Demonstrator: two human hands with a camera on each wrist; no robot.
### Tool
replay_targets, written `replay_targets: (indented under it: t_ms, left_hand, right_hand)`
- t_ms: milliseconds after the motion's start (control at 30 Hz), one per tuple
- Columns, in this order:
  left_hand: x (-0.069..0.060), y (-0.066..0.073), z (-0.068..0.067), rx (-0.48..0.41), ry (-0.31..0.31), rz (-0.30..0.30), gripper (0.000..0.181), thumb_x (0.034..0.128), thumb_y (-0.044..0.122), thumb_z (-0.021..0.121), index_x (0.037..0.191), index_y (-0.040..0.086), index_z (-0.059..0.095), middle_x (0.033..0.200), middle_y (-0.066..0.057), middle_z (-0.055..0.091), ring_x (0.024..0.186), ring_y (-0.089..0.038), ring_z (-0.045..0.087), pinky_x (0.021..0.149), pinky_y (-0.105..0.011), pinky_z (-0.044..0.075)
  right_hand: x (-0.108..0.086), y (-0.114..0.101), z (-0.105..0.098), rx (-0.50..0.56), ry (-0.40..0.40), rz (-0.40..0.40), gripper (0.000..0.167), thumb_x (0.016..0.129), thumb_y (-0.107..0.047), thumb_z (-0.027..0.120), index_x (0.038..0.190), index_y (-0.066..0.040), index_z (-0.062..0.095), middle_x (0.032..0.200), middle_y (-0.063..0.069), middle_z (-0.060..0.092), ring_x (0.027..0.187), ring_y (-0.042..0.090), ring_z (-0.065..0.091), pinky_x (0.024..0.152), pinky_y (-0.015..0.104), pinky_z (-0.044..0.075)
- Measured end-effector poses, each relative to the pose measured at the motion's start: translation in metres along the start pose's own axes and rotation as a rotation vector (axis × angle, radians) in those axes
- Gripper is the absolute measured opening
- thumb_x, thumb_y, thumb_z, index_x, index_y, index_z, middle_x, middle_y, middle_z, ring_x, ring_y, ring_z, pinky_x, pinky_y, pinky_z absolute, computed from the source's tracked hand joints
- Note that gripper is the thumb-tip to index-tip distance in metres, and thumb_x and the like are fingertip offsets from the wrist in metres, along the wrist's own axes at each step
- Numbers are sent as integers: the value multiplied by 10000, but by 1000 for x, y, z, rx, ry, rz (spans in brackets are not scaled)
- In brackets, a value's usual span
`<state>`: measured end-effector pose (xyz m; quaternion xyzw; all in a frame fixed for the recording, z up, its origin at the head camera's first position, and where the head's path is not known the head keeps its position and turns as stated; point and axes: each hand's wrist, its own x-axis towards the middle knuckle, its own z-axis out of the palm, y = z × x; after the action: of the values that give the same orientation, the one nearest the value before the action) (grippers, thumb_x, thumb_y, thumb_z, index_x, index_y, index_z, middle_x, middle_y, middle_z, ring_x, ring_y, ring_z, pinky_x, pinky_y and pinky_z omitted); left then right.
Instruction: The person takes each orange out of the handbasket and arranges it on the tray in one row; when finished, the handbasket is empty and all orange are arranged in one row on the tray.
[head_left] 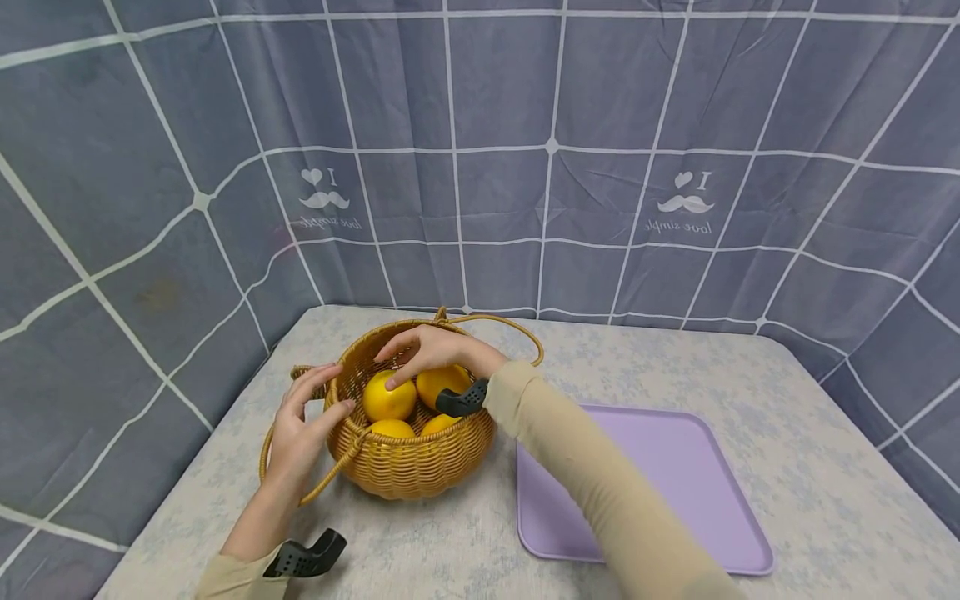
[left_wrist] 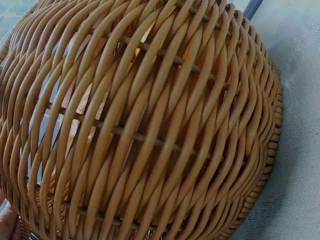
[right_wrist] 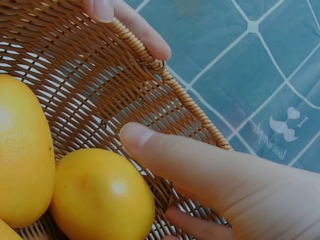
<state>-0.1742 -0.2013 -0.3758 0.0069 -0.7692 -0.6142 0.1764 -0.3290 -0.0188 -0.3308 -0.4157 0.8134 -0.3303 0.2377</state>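
Note:
A round wicker basket [head_left: 412, 468] with a thin looped handle stands on the table, holding several yellow-orange fruits that look like oranges. At its left rim, my left hand [head_left: 294, 429] pinches the edge between thumb and fingers. My right hand [head_left: 433, 350] reaches in over the far right rim, fingers spread and loosely bent. In the right wrist view, its thumb [right_wrist: 165, 152] is just above a round fruit [right_wrist: 102, 195], beside a larger fruit [right_wrist: 22, 155]; nothing is gripped. Woven basket wall [left_wrist: 150, 120] fills most of the left wrist view.
To the right of the basket, a flat purple tray [head_left: 675, 467] lies partly under the right sleeve [head_left: 600, 475]. A pale patterned cloth [head_left: 817, 467] covers the table. Grey-blue checked curtains [head_left: 502, 200] hang behind and at both sides.

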Motion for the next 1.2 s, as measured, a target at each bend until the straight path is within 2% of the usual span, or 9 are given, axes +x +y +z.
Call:
replay_targets:
  t_ms: [200, 467, 733, 1000, 1200]
  left_hand:
    - [-1, -1, -2, 14, -13, -4, 501, 870, 141, 657, 1345, 79, 512, 1431, -48, 354, 1374, -205, 181, 1096, -569, 24]
    - [1, -1, -4, 29, -32, 9, 504, 869, 160, 668, 1341, 77, 515, 1424, -54, 370, 1374, -223, 186, 1094, -570, 42]
    - [0, 0, -4, 34, -42, 9, 520, 871, 200, 674, 1345, 69, 508, 1431, -64, 360, 1382, -220, 169, 1092, -574, 34]
    - [0, -2, -5, 31, -43, 22, 515, 872, 206, 676, 1343, 75, 514, 1421, -39, 362, 1378, -216, 172, 1089, -581, 36]
    - [0, -2, -4, 35, -38, 27, 505, 873, 203, 673, 1339, 78, 520, 1421, -31, 362, 1377, -218, 173, 1086, -585, 40]
  right_hand:
    - [1, 0, 3, -33, -32, -21, 479, 806, -221, 755, 1250, -112, 613, 1257, -39, 571, 1183, 209, 506, 935, 221, 413]
    - [5, 3, 4, -21, -83, -57, 553, 809, -145, 747, 1318, -69, 544, 1340, 26, 521, 1237, 271, 463, 1004, 298, 389]
    - [4, 2, 5, -124, -142, -50, 598, 825, -172, 734, 1368, -92, 497, 1384, 26, 482, 1268, 233, 430, 1021, 287, 361]
    - [4, -1, 5, -187, -159, 13, 600, 831, -208, 731, 1376, -126, 494, 1389, 6, 474, 1255, 175, 427, 1000, 249, 355]
    - [5, -1, 5, -259, -169, 57, 654, 832, -245, 728, 1414, -144, 446, 1445, 27, 396, 1312, 164, 346, 1041, 268, 310]
